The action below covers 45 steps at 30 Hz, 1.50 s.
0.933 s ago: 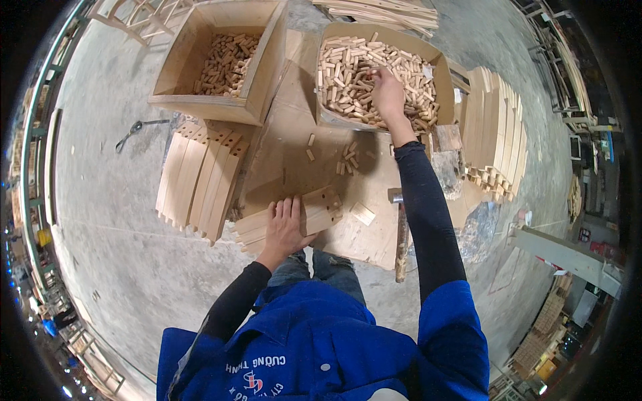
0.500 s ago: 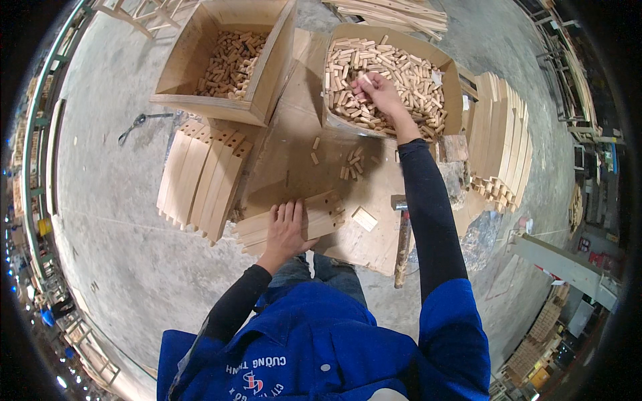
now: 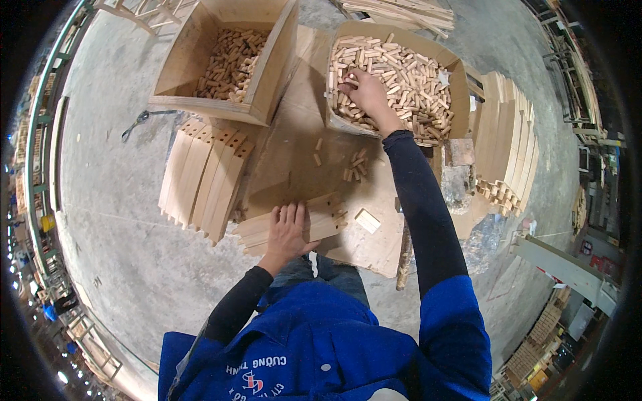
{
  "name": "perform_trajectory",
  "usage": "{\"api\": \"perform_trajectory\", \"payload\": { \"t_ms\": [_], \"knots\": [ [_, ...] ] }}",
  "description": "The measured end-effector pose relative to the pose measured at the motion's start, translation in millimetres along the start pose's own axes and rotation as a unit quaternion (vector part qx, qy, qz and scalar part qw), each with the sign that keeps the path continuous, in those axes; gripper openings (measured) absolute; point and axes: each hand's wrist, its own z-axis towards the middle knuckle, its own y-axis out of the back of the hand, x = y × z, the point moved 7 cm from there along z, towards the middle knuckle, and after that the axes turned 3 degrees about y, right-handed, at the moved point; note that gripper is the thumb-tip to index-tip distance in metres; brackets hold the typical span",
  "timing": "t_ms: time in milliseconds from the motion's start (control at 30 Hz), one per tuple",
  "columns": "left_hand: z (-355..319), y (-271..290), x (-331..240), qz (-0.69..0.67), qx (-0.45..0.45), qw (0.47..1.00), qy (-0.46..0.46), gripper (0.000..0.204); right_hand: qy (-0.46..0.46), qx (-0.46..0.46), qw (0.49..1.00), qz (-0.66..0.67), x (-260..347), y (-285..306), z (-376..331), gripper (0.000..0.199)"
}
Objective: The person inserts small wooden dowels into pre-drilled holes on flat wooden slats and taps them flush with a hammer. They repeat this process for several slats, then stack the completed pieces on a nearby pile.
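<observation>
My left hand [image 3: 287,230] lies flat across a row of pale wooden slats [image 3: 325,212], fingers stretched over their top and thumb along the near side. Dark drilled holes show at the slats' right end. Over a cardboard box [image 3: 459,93] full of short wooden dowels [image 3: 420,87], my right hand [image 3: 369,95] is closed at the left part of the heap. A pale dowel [image 3: 352,80] shows at its fingertips; whether more sit in the palm is hidden. Several loose dowels [image 3: 356,164] lie on the cardboard sheet between the slats and the box.
A wooden bin [image 3: 200,103] with more dowels stands at the far left. Slats are stacked at the left [image 3: 200,180] and right [image 3: 501,134]. A hammer [image 3: 404,257] lies partly under my right forearm, near a small wood block [image 3: 367,220] on the cardboard sheet [image 3: 301,144].
My right hand has shifted slightly left and nearer within the dowel box, and its forearm now covers more of the hammer. The left hand stays on the slats.
</observation>
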Motion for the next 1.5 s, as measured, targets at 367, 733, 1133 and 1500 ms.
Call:
{"api": "perform_trajectory", "payload": {
  "t_ms": [367, 733, 1133, 1500],
  "knots": [
    [-1.1, 4.3, -3.6, -0.013, -0.01, 1.0, -0.004, 0.111, -0.171, 0.074, 0.732, 0.655, -23.3, 8.7, -10.2, 0.021],
    [-0.7, 3.2, -4.4, -0.006, -0.04, 0.999, -0.02, 0.106, -0.025, 0.093, 0.427, 0.899, 31.2, 79.6, -76.5, 0.065],
    [-2.5, 8.5, -9.5, 0.004, -0.079, 0.996, -0.051, 0.104, -0.08, 0.012, 0.602, 0.794, 31.6, 88.4, -166.5, 0.049],
    [-4.6, 10.8, -9.3, 0.016, -0.102, 0.993, -0.065, 0.11, -0.157, 0.067, 0.912, 0.372, -12.7, -37.8, -348.2, 0.017]
  ]
}}
